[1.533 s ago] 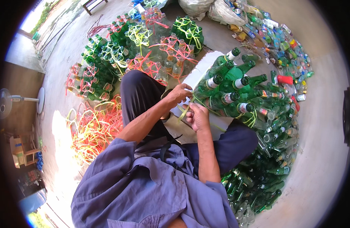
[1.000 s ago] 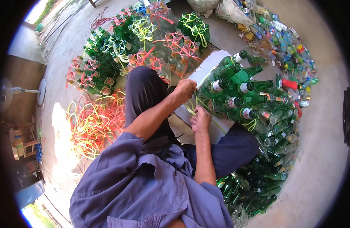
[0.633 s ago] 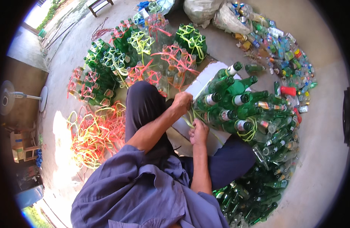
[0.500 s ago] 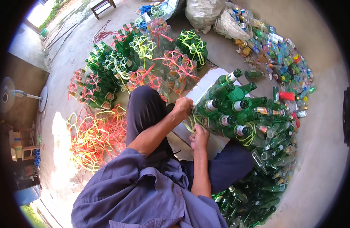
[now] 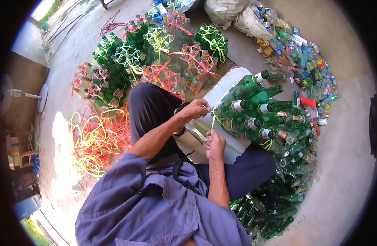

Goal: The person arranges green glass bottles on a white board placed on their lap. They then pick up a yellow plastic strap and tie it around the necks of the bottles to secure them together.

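The yellow-green strap point(image 5: 205, 130) runs taut between the two hands, over the white box point(image 5: 227, 88) that sits between the person's knees, and its far end loops round the stack of green bottles point(image 5: 254, 110) lying on their sides on that box. Compared with a second or so ago, the hands have drawn closer to the stack and the strap looks shorter and tighter, so I'd judge the tying of this bundle is well along, the knot being pulled snug rather than just begun. The left hand point(image 5: 195, 110) is pinched shut on the strap just at the near edge of the box; the right hand point(image 5: 215, 144) is closed on the strap's other run, a little nearer the body. The bottles in the stack are dark green glass with pale labels and necks pointing away to the right. Beyond the box stand finished bundles point(image 5: 155, 57) tied in pink and yellow. To the left of the box lies a tangle of loose pink and yellow straps point(image 5: 98, 139) on the concrete; to its right, a heap of loose bottles point(image 5: 295, 156).
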Demonstrator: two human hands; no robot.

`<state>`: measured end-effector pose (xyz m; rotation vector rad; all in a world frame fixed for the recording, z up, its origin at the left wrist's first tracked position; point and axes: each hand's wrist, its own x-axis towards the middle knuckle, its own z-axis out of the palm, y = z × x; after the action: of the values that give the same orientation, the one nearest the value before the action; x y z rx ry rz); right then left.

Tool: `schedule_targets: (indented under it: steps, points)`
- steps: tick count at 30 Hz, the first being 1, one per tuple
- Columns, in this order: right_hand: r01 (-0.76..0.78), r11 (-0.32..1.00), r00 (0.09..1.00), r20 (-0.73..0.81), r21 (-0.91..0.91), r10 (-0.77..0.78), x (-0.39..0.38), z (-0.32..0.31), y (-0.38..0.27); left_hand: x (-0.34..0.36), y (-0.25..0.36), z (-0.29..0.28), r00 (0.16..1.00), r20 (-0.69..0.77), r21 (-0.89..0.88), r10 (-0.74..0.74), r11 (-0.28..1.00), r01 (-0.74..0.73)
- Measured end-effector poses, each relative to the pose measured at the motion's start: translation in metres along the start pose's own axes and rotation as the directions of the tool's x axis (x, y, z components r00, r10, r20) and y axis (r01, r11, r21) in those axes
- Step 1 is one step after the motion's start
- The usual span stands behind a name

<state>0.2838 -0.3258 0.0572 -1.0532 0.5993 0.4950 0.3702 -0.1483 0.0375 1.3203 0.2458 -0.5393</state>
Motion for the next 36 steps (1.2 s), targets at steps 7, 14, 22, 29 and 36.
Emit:
schedule_targets:
  steps: [7, 14, 22, 29, 36]
  points:
    - [0.088, 0.979, 0.983, 0.177, -0.183, -0.055, -0.005, 0.019, 0.015, -0.001, -0.005, -0.001, 0.992, 0.075, 0.229, 0.101, 0.967, -0.116]
    - [0.151, 0.962, 0.967, 0.235, -0.227, -0.096, -0.004, 0.031, 0.027, -0.009, 0.000, 0.001, 0.993, 0.030, 0.380, 0.111, 0.918, -0.114]
    - [0.106, 0.980, 0.940, 0.337, -0.168, -0.044, -0.007, 0.049, 0.021, -0.009, -0.007, -0.002, 0.950, 0.064, 0.687, 0.307, 0.676, -0.265]
    - [0.137, 0.941, 0.937, 0.349, -0.309, -0.022, 0.004, 0.046, 0.041, -0.016, 0.005, -0.002, 0.994, 0.103, 0.454, 0.019, 0.889, -0.064]
    - [0.148, 0.859, 0.917, 0.393, -0.489, 0.065, -0.009, 0.043, 0.027, -0.030, 0.016, 0.006, 0.994, 0.060, 0.242, -0.089, 0.968, 0.072]
